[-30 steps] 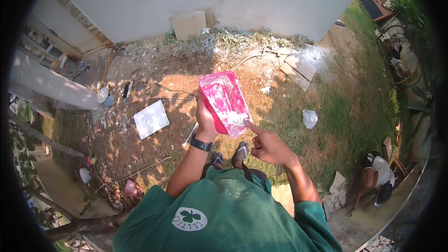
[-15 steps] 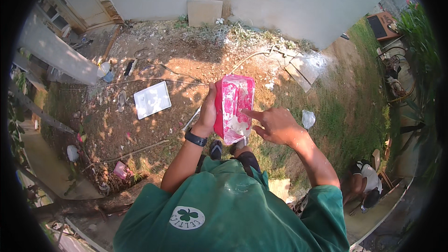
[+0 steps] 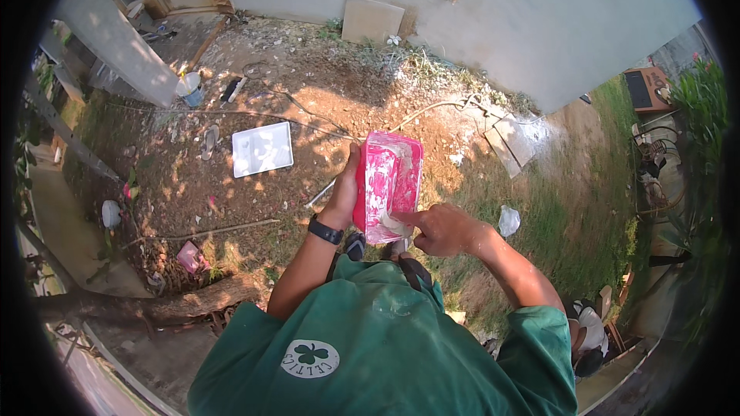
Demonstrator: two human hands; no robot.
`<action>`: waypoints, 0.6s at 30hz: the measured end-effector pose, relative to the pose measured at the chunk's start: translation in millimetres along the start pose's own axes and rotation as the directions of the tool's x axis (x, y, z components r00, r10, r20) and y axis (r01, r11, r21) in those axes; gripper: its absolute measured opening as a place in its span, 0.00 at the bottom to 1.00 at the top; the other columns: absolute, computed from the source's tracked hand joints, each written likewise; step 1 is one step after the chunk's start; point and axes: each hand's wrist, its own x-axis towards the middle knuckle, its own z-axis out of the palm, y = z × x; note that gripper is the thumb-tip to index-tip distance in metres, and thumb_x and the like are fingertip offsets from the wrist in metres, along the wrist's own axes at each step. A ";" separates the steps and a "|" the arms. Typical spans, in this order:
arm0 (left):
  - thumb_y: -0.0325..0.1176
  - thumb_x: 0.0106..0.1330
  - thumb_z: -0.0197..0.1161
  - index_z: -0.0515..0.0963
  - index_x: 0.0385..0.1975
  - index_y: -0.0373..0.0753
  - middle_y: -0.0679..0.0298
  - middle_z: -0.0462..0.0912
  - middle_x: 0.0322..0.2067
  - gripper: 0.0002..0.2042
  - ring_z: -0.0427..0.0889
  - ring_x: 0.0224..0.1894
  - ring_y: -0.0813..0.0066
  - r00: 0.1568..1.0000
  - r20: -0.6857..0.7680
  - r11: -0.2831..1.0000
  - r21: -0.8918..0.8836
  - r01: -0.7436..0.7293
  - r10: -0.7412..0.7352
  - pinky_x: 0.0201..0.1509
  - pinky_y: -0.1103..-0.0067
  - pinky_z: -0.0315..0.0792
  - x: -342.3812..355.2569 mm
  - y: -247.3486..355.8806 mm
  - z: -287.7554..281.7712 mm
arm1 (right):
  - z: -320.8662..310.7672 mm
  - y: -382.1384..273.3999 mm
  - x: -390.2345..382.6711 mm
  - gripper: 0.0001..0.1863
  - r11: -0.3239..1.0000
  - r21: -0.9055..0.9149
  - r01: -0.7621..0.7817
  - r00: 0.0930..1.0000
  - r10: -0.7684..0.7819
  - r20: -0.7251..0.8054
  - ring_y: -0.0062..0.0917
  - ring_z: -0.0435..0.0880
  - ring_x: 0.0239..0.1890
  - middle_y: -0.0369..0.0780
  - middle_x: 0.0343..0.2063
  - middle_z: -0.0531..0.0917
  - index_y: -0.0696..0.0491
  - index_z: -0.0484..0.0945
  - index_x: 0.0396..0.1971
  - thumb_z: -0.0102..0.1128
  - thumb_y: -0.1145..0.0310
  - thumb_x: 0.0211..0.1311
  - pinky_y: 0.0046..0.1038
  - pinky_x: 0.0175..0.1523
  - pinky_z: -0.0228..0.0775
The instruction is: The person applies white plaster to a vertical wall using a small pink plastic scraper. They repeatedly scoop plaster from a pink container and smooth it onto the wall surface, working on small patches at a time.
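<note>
My left hand (image 3: 342,199) is closed around the left side of a pink plastic tub (image 3: 392,182), holding it tilted in front of my body. White paste (image 3: 380,226) is smeared over the tub's inner walls and gathers toward its near end. With the index finger stretched out, my right hand (image 3: 449,229) reaches over the tub's right rim, and the fingertip touches the paste. The thumb sits apart just below, while the other fingers curl in. Nothing is gripped in this hand.
A white tray (image 3: 263,149) lies on the dirt to the left, with a bucket (image 3: 189,88) beyond. A hose (image 3: 422,113) and flat boards (image 3: 505,150) lie ahead. A pale wall (image 3: 493,38) stands at the back. Another person (image 3: 592,335) crouches at the lower right.
My right index finger has slid down from the middle of the tub toward its near end, along the paste. My left hand keeps its hold. The view has shifted slightly.
</note>
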 end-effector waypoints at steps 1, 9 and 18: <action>0.64 0.81 0.38 0.69 0.69 0.38 0.58 0.84 0.56 0.35 0.86 0.54 0.72 1.000 0.001 1.000 0.002 -0.010 0.010 0.59 0.72 0.81 0.2 1.3 -1.3 | -4.8 -1.0 0.8 0.39 1.000 -0.014 0.012 0.999 -0.012 -0.047 0.49 0.87 0.38 0.49 0.33 0.88 0.36 0.67 0.74 0.61 0.64 0.60 0.47 0.48 0.79; 0.67 0.77 0.42 0.70 0.67 0.39 0.58 0.84 0.54 0.37 0.86 0.52 0.71 1.000 -0.027 0.998 -0.053 -0.017 0.015 0.57 0.71 0.82 0.9 23.0 -22.4 | 14.6 -20.1 0.2 0.41 0.927 -0.373 0.047 0.993 -0.082 -0.080 0.42 0.87 0.25 0.45 0.24 0.83 0.23 0.56 0.78 0.56 0.67 0.68 0.45 0.32 0.80; 0.68 0.76 0.46 0.70 0.68 0.37 0.56 0.83 0.57 0.38 0.86 0.55 0.68 1.000 -0.010 0.998 -0.059 -0.024 0.023 0.59 0.69 0.82 -1.1 28.0 -34.5 | 32.2 -6.3 19.2 0.52 0.801 -0.595 0.062 0.962 -0.206 -0.177 0.31 0.85 0.24 0.37 0.28 0.80 0.20 0.51 0.79 0.72 0.52 0.58 0.34 0.25 0.76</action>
